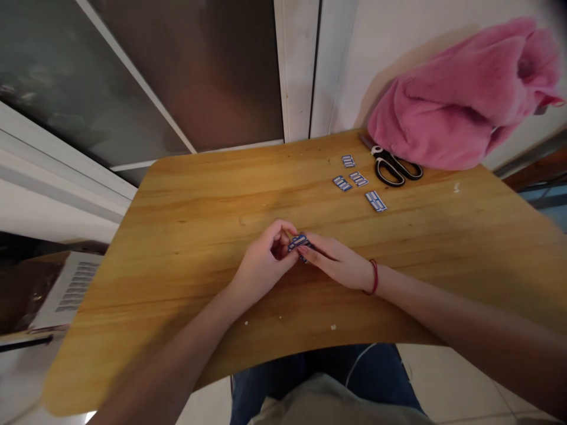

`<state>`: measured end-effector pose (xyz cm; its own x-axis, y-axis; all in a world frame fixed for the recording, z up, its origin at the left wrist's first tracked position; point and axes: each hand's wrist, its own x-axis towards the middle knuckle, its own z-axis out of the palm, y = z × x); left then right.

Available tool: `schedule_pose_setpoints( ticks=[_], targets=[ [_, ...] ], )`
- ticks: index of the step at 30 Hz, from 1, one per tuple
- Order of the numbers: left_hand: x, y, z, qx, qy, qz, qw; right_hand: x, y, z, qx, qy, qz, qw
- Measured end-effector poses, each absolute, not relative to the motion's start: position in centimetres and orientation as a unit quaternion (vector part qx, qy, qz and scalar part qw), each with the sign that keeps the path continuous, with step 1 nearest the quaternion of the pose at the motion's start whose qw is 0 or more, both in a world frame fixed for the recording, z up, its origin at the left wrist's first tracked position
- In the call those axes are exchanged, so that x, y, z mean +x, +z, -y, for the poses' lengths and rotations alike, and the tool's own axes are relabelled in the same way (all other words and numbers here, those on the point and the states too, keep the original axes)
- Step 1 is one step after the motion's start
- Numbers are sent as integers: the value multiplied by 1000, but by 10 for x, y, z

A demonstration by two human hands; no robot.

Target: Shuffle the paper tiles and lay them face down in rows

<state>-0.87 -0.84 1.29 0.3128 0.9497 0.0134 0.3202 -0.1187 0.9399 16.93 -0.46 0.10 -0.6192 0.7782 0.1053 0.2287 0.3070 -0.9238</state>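
Note:
Over the middle of the table, a small blue-and-white piece [300, 241] with pale bars on it sits between my two hands. My left hand [270, 251] pinches its left side between thumb and curled fingers. From the right, my right hand [334, 258] closes on the same piece, thumb on top, a red band around the wrist. Fingers cover part of the piece, so its full shape is hidden. Similar flat pieces lie beyond my hands: one piece [376, 201] nearer to me, and a loose group with another piece [348, 161] at its far side.
Black-handled scissors [390, 165] lie at the back right, beside a pink plush bundle [460, 100] against the wall. White scraps [333, 327] dot the wooden table [186, 254] near its front edge. A white box [71, 289] stands to the left, below the table's edge.

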Motion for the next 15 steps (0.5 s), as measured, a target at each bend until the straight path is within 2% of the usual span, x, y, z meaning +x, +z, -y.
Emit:
schedule_pose_setpoints(
  ticks=[5, 9, 15],
  targets=[
    [-12, 17, 8, 702, 321, -495, 399, 172, -2, 2, -336, 423, 804, 246],
    [-13, 16, 8, 722, 302, -488, 387, 171, -4, 2, -352, 414, 808, 229],
    [-14, 16, 4, 661, 349, -481, 458, 172, -2, 0, -354, 439, 764, 315]
  ],
)
